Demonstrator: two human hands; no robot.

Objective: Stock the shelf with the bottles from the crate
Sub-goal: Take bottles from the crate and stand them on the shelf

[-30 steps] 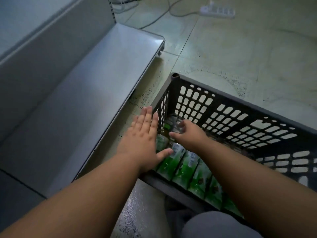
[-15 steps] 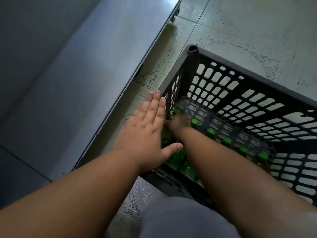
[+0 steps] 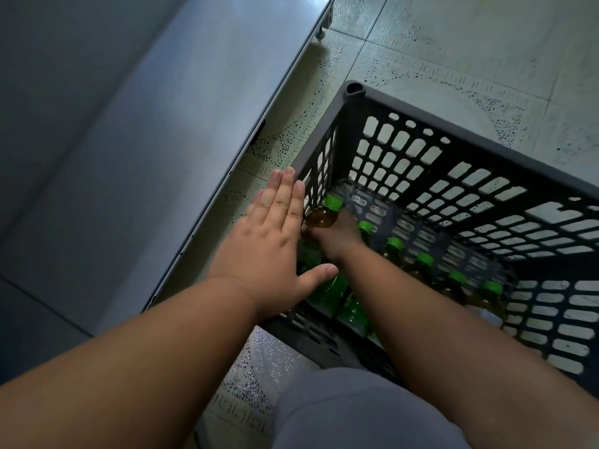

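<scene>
Pale speckled floor tiles point(image 3: 453, 43) carry a grey metal shelf point(image 3: 162, 124) beside a dark slotted plastic crate point(image 3: 486, 196). Inside the crate, the right hand point(image 3: 337, 233) grips a green-capped bottle of brown drink point(image 3: 324, 213) near the corner. Other bottles point(image 3: 421, 264) lie in a row. Above the crate's near wall, the left hand point(image 3: 269, 244) spreads flat, fingers straight.
</scene>
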